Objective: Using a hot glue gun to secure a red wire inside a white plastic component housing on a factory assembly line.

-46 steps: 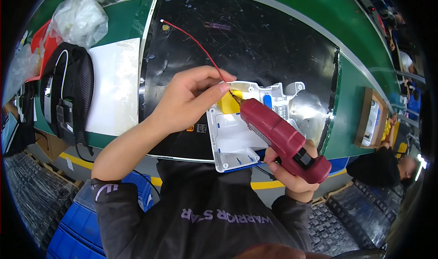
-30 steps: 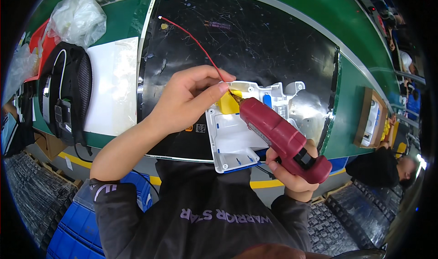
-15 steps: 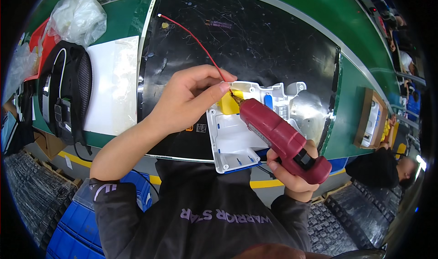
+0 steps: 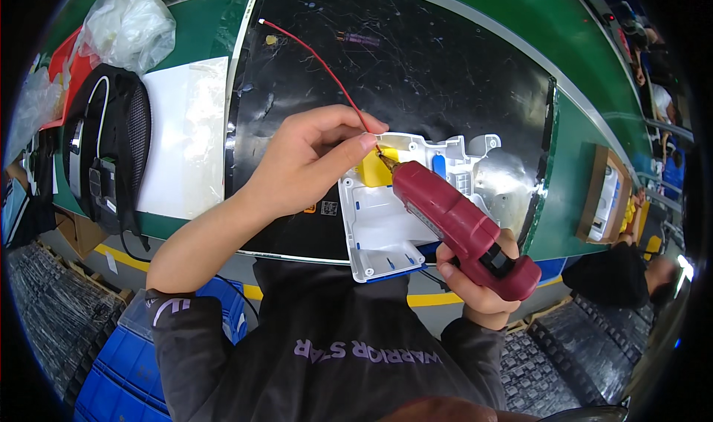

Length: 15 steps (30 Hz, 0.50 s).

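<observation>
My right hand point(image 4: 479, 277) is wrapped round the handle of a dark red glue gun point(image 4: 445, 206). Its nozzle points up and left, at the upper edge of a yellow piece point(image 4: 375, 171) inside a white plastic housing point(image 4: 379, 221). Thumb and fingers of my left hand point(image 4: 319, 151) pinch a thin red cable point(image 4: 327, 69) at the housing's top left corner. The cable's free end, with a small white connector, lies farther up the black mat. A blue part point(image 4: 439, 166) sits in the housing right of the yellow piece. The exact spot at the nozzle tip is small and partly hidden.
The black mat point(image 4: 297, 80) bears a small purple piece point(image 4: 359, 39) and a yellowish blob point(image 4: 271, 41). At left are a black mesh bag point(image 4: 111, 140), a white sheet point(image 4: 186, 132) and a clear plastic bag point(image 4: 130, 24). An open cardboard box point(image 4: 603, 192) stands at right.
Almost nothing differs. Both hands, the glue gun and the housing keep their places, apart from a very slight shift of the whole picture.
</observation>
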### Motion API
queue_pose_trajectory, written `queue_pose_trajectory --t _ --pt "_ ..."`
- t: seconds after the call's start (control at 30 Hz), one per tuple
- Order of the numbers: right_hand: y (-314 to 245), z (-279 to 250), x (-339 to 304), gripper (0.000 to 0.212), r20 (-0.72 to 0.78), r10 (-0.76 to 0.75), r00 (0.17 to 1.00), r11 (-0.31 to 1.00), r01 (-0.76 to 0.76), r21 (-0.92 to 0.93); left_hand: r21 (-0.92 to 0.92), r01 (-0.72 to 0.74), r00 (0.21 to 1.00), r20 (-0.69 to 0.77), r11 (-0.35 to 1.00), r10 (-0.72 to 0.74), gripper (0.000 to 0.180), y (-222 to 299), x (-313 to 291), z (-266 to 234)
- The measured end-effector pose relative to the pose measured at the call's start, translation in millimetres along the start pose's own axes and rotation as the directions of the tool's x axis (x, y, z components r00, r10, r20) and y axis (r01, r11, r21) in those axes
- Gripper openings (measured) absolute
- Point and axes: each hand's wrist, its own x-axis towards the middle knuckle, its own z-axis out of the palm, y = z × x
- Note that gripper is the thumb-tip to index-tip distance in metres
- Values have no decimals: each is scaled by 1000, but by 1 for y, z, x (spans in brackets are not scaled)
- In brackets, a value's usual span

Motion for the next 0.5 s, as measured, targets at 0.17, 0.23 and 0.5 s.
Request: queue_pose_trajectory --t 0.17,0.23,0.5 --pt "12 -3 -13 47 -9 -10 1000 993 11 119 9 -3 1000 2 1000 3 20 1 0 0" --pt "13 -5 -13 47 -9 -11 1000 990 12 138 8 1 1000 2 1000 -1 20 1 0 0" --pt "11 -7 -12 49 42 9 999 992 -14 122 4 10 1000 1 1000 -10 19 2 0 0"
